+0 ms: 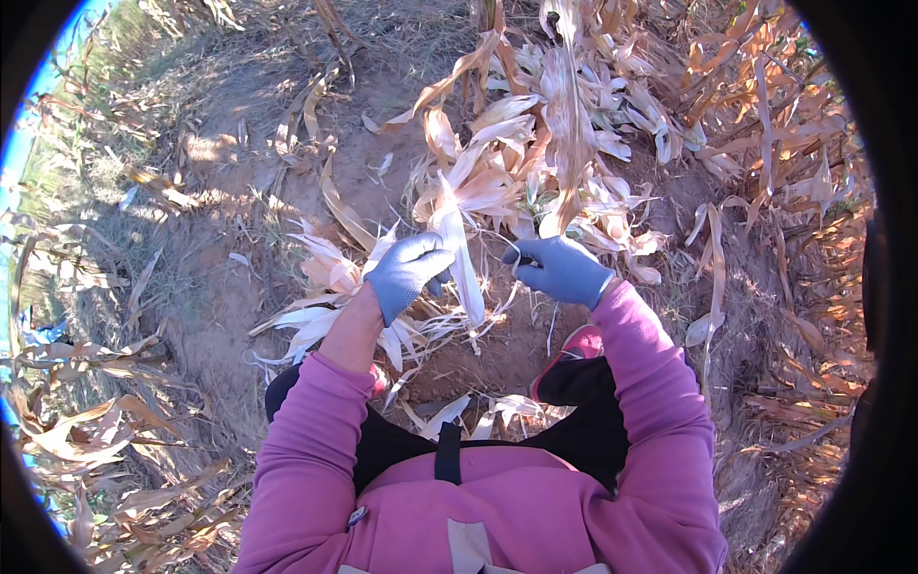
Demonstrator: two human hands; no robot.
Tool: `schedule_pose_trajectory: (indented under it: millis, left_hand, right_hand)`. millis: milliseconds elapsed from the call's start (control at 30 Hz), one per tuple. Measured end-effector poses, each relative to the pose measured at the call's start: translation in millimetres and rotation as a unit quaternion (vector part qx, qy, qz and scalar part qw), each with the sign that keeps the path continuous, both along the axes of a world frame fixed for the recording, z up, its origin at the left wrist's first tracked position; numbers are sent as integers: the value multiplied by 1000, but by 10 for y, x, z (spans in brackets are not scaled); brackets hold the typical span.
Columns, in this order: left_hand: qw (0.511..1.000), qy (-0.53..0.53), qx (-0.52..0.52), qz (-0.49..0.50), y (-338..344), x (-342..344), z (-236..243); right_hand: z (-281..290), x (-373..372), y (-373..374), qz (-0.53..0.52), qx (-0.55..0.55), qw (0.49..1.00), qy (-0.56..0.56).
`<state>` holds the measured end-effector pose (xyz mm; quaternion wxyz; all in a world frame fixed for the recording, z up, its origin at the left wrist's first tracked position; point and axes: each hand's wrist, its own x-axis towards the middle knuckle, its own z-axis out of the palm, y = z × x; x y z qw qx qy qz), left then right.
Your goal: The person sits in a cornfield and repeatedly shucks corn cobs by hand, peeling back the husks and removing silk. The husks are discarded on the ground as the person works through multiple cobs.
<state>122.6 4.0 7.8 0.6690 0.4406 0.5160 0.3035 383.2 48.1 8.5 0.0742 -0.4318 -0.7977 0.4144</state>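
Note:
My left hand (406,273), in a blue-grey glove, has its fingers closed on a pale, upright corn husk (464,277); whether a cob is inside is hidden. To its right, my gloved right hand (559,271) pinches a thin pale strand of husk (514,251). A loose pile of peeled, dry husks (330,263) lies under and left of my left hand, and a larger heap (602,215) lies beyond my hands.
Standing dry cornstalks (784,316) line the right side, with more dry leaves (96,430) on the left. Bare soil with straw (239,191) lies around the husks. My feet in pink shoes (574,349) are below my hands.

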Motion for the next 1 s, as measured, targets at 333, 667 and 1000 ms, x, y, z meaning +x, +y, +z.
schedule_pose_trajectory:
  millis: [333, 667, 1000]
  left_hand:
    - [998, 32, -14, -47, -5, 175, -46]
    - [999, -16, -4, -40, -45, 153, -66]
    - [996, 65, -14, -63, -55, 205, 61]
  right_hand:
    - [209, -214, -22, -37, -268, 955, 122]
    - [146, -260, -38, -49, -256, 958, 116]
    - [71, -306, -81, -82, -216, 968, 101]
